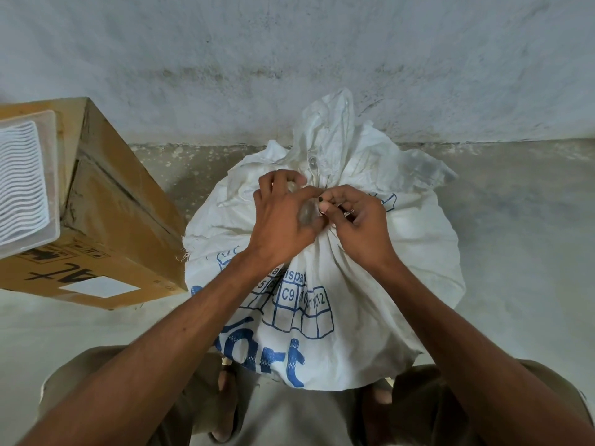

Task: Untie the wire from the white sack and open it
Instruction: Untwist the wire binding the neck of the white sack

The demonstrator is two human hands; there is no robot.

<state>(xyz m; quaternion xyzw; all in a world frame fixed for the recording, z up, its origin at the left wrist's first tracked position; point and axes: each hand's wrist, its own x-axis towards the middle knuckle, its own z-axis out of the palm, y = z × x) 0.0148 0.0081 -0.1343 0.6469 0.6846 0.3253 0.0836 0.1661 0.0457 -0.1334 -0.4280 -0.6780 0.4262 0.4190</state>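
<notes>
— Head view is looking down at the floor by a wall. Going from the left, what is sitting there?

— A cardboard box (106, 201) is lying on its side with a white plastic tray (25, 181) on top of it. Neither is touching the job. The white sack (370, 268) is standing right of the box, close to the wall, with the person's knees just beside it.

— What is the left hand (283, 214) doing?

— It is curling over the gathered neck of the sack, thumb and fingers bent and pinching at the tie. Exactly what sits between the fingertips is hidden.

— And the right hand (360, 220)?

— Its fingers are curling in tightly, pinching something thin and shiny at the neck. I am judging that to be the wire (347, 212); only a small glint is showing.

— How is the sack going to handle?

— It is looking like woven plastic cloth: soft, crinkly, a bit slippery, and bulging as if well filled, so likely heavy enough to stay put. The wire is probably stiff and springy, with sharp ends.

— So where is the best hold?

— One hand should be steadying the bunched neck just below the tie, while the other is gripping the loose wire end and unwinding it. The loose cloth above the tie is the place to pull the mouth apart afterwards.
</notes>
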